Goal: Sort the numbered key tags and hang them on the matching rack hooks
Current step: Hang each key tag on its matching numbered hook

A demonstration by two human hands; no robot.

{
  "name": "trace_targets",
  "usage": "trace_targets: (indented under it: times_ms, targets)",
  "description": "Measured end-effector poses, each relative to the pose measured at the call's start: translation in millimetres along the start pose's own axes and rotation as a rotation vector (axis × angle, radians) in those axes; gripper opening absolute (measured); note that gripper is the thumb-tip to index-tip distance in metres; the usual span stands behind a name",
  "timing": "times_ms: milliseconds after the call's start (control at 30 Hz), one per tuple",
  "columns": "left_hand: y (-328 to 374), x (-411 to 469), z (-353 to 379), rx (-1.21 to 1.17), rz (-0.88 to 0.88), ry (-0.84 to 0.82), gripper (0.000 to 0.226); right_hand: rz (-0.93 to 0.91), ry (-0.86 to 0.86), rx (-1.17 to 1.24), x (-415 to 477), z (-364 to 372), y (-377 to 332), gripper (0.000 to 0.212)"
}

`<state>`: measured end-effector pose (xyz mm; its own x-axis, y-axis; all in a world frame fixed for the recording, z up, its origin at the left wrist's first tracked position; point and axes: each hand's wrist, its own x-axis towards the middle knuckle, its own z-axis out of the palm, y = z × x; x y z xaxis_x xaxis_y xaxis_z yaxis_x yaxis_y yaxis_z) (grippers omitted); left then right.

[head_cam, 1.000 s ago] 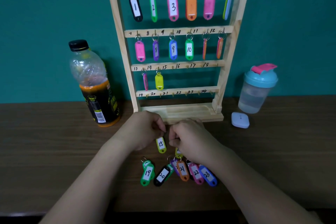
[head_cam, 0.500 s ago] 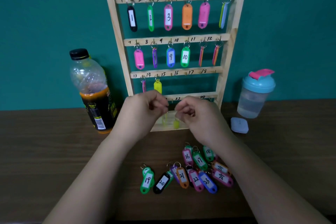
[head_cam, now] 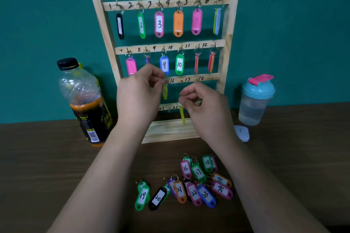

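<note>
A wooden rack with numbered hooks stands against the teal wall. Tags fill its top two rows. My left hand pinches the ring of a yellow-green tag at the third rail, by the hook left of the number 16. My right hand pinches the ring of a second yellow tag, which hangs edge-on in front of the bottom rail near 22. Loose tags numbered 16 to 24 lie on the table in front of the rack. My left hand hides the left part of the third row.
A half-full bottle with a black cap stands left of the rack. A blue shaker cup with a pink lid stands to the right, with a small white object beside it. The wooden table runs below.
Both hands have risen from the table to the rack, each carrying a yellow tag. The left tag has reached the third rail; the right tag hangs lower.
</note>
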<state>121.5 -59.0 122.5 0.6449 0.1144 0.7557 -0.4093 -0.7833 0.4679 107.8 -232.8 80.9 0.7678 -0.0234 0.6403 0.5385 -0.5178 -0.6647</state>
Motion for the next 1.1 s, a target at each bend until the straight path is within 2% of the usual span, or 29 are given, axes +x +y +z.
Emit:
trace_targets:
  times_ms: [333,467,633,733,1100]
  targets:
    - [-7,3,5,0.035,-0.009,-0.061,0.017,-0.040,0.046,-0.010,1,-6,4,0.008]
    - [-3,0,-1,0.021,0.008,-0.057,0.009,-0.028,0.060,0.020,4,-7,4,0.008]
    - [8,-11,-4,-0.019,0.062,-0.187,0.005,-0.032,0.081,0.040,4,-6,3,0.010]
    - [9,-14,-3,-0.054,0.026,-0.277,0.006,-0.048,0.092,0.039,3,-4,3,0.011]
    - [5,-12,-6,-0.086,-0.026,-0.388,0.009,-0.043,0.109,0.068,3,0,1,0.010]
